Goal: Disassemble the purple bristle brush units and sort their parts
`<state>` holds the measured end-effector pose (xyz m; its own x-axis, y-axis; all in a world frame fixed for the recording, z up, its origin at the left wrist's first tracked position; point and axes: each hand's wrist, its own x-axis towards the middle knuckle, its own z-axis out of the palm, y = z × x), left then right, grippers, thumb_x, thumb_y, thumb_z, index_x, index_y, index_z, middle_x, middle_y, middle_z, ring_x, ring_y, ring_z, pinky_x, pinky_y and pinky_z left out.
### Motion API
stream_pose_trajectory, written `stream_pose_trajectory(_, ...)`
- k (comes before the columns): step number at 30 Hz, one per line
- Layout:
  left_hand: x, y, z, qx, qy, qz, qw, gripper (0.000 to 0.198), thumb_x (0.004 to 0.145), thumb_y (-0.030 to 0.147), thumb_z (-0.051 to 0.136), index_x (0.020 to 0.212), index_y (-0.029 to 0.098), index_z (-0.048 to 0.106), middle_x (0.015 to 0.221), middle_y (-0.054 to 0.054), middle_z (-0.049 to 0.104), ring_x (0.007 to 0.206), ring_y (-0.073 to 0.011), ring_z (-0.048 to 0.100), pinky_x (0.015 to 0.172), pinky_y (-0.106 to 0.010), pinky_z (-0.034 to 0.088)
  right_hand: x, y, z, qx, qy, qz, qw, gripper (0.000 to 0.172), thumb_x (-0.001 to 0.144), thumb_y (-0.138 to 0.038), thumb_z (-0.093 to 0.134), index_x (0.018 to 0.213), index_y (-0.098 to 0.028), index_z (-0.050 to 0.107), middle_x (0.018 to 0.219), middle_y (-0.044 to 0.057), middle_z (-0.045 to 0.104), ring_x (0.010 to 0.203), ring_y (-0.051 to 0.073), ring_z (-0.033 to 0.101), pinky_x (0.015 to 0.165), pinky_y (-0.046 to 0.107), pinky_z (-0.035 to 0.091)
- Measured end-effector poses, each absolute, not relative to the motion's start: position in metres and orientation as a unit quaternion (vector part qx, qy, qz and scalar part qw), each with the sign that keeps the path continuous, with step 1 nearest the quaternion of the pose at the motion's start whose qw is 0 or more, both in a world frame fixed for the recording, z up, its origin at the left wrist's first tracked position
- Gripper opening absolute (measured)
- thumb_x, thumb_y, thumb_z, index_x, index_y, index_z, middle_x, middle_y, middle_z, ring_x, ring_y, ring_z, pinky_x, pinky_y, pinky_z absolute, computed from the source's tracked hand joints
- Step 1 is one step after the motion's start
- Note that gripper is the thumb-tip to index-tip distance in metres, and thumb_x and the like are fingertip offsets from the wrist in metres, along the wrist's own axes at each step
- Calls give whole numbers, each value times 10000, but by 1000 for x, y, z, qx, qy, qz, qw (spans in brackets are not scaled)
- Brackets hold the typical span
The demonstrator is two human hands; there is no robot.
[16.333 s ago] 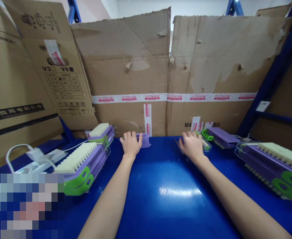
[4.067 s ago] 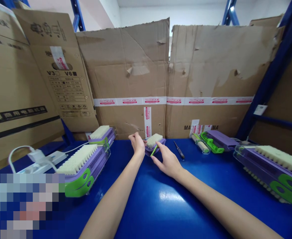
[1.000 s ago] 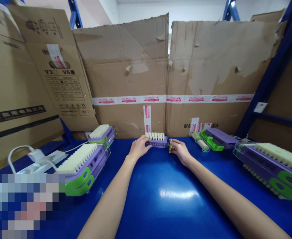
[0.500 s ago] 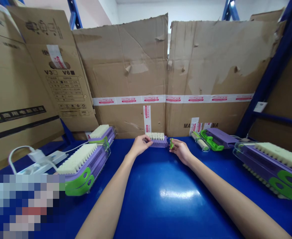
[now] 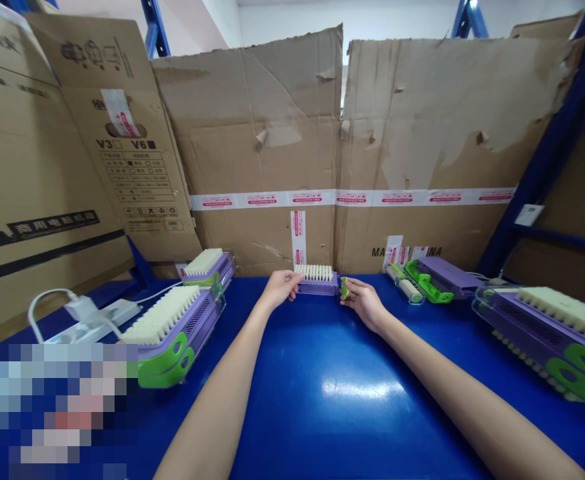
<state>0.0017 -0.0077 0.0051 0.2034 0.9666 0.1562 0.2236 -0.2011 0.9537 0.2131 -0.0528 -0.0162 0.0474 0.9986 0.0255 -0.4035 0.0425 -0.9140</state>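
L hand at purple brush, R hand w/ green pc.

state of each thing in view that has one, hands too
purple plastic brush with cream bristles, lying bristles up
left hand, fingers curled at that brush's left end
right hand, pinching a small green plastic piece
white power strip, white adapter apparently plugged in
purple and green brush at front left, bristles up
purple and green brush at right, bristles showing above and below
brown cardboard sheets, standing, torn and taped
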Motion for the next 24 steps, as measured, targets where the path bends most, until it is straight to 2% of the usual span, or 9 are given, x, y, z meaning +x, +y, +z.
stream_pose_trajectory(3,4,-7,2,660,490,429,375,299,843,380,509,668,139,541,412,60,466,306,-49,416,328,-156,318,213,-52,-18,-387,-408,559,609,349,576,-240,685,909,-156,625,609,-3,603,539,123,538,550,266,443)
stream_pose_trajectory(6,6,-7,2,663,495,434,356,312,850,384,486,647,149,518,414,59,466,308,-48,415,328,-151,322,212,-52,-19,-390,-424,543,611,377,551,-219,678,917,-153,617,603,-9,602,522,117,523,535,264,433)
stream_pose_trajectory(11,7,-9,5,644,505,467,335,316,833,389,507,618,158,487,421,60,468,306,-50,419,325,-156,344,210,-53,-18,-402,-436,533,604,358,650,-391,683,910,-155,611,607,-11,583,527,116,545,530,256,445)
stream_pose_trajectory(14,6,-9,6,631,515,480,326,330,821,396,522,597,166,450,417,58,471,305,-56,425,314,-160,351,209,-54,-18,-407,-446,528,597,388,666,-436,685,925,-156,615,649,3,599,551,118,566,540,252,460)
stream_pose_trajectory(19,4,-7,4,610,519,493,340,375,783,442,574,577,171,417,413,52,482,312,-65,444,307,-170,374,209,-55,-18,-411,-463,517,592,399,641,-389,730,951,-157,630,734,31,642,626,127,588,576,251,480)
stream_pose_trajectory(24,3,-5,3,555,497,524,413,416,746,510,608,606,166,422,438,44,503,338,-64,466,347,-193,430,209,-57,-16,-400,-476,534,573,420,615,-330,756,980,-160,639,793,44,665,677,135,605,618,256,491)
